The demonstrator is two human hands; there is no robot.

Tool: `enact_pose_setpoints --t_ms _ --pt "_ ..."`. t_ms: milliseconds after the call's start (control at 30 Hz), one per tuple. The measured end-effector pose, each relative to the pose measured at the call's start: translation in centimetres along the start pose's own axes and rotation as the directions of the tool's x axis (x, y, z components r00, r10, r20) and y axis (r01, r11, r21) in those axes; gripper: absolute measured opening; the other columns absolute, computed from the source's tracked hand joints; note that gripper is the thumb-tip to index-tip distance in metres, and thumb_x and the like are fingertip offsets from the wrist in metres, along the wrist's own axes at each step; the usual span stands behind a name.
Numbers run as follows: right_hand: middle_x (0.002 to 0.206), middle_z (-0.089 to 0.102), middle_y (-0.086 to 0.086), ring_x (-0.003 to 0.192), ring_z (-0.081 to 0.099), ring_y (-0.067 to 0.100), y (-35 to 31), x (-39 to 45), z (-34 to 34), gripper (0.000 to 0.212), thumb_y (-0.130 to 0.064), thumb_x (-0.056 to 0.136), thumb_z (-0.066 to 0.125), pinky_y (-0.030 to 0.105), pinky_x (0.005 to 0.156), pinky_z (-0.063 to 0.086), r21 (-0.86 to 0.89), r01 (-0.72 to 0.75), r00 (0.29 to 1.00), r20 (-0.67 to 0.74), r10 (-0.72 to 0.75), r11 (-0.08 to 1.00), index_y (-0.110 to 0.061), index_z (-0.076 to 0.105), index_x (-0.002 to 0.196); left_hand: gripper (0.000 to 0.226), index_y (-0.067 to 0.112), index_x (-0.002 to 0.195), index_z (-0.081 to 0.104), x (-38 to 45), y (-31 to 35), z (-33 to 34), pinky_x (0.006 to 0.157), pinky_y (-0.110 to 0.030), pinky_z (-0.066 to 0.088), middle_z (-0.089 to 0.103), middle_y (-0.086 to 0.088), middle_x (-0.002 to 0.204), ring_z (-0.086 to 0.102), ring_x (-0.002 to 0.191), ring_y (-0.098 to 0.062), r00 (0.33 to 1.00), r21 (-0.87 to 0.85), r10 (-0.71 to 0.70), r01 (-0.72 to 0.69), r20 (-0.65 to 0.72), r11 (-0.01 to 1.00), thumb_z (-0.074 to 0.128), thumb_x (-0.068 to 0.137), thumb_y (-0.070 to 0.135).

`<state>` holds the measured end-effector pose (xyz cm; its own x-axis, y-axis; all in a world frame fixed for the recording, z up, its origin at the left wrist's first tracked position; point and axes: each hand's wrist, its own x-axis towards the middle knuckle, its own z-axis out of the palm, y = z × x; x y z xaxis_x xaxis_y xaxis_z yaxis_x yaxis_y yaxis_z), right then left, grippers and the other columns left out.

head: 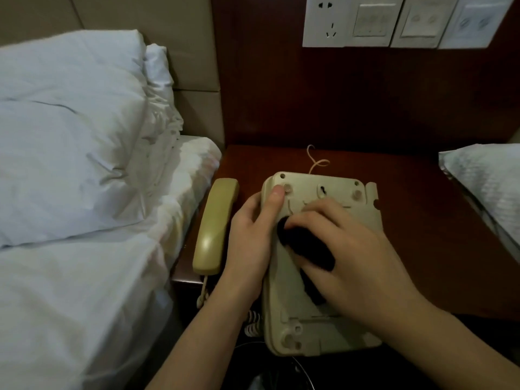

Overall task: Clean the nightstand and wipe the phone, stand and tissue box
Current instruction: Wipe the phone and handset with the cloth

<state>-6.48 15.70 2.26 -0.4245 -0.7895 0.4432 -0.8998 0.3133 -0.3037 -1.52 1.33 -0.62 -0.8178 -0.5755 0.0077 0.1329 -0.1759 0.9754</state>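
Right hand (357, 249) presses a black cloth (305, 246) onto the upturned underside of the phone base (318, 313), fingers curled over the cloth, gripping it. Left hand (251, 235) holds the phone base by its left edge, thumb laid flat on the underside near a round rubber foot, other fingers wrapped out of sight behind the edge. Phone base is beige, bottom-up, tilted toward the camera, its near end hanging past the front edge of the bench (408, 235). Handset (215, 226) lies off the cradle just left of the phone base, on the bench, face-down orientation unclear; its coiled cord (253, 322) drops below the phone base's near-left corner. A thin line cord (316, 163) loops on the bench just behind the phone base. Bed with white pillow (70, 136) sits well left of the phone base; another white pillow (489, 181) to its right. Wall sockets and switch plates (394, 22) are mounted high behind the phone base.
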Motion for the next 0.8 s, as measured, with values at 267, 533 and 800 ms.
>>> enact_pose_setpoints --t_ms 267,533,800 --pt "0.118 0.042 -0.021 0.085 0.055 0.005 -1.5 -1.6 0.9 0.044 -0.036 0.081 0.072 0.012 0.059 0.043 0.038 0.028 0.984 0.175 -0.034 0.999 -0.044 0.046 0.116 0.029 0.015 0.115 0.073 0.4 0.4 -0.4 0.067 -0.017 0.057 0.08 -0.001 0.099 0.077 0.088 -0.012 0.999 -0.006 0.01 -0.01 -0.041 1.0 0.058 0.101 0.036" --pt "0.118 0.041 -0.02 0.094 0.052 0.003 -1.8 -1.6 0.7 0.043 -0.035 0.084 0.07 0.027 0.066 0.053 0.074 0.066 0.978 0.192 -0.079 0.995 -0.043 0.045 0.117 0.025 0.019 0.105 0.073 0.2 0.4 -0.4 0.06 -0.011 0.053 0.079 0.012 0.083 0.074 0.076 0.0 0.999 0.057 0.011 -0.009 -0.045 0.998 0.055 0.102 0.035" --pt "0.12 0.043 -0.022 0.088 0.057 0.003 0.4 -2.4 0.4 0.042 -0.04 0.082 0.07 0.015 0.061 0.047 -0.023 -0.012 0.993 0.117 0.015 1.0 -0.043 0.048 0.117 0.038 0.014 0.119 0.072 0.1 0.5 -0.6 0.076 -0.027 0.063 0.08 -0.006 0.104 0.077 0.097 -0.021 0.997 0.052 -0.024 0.027 -0.073 0.998 0.055 0.101 0.043"
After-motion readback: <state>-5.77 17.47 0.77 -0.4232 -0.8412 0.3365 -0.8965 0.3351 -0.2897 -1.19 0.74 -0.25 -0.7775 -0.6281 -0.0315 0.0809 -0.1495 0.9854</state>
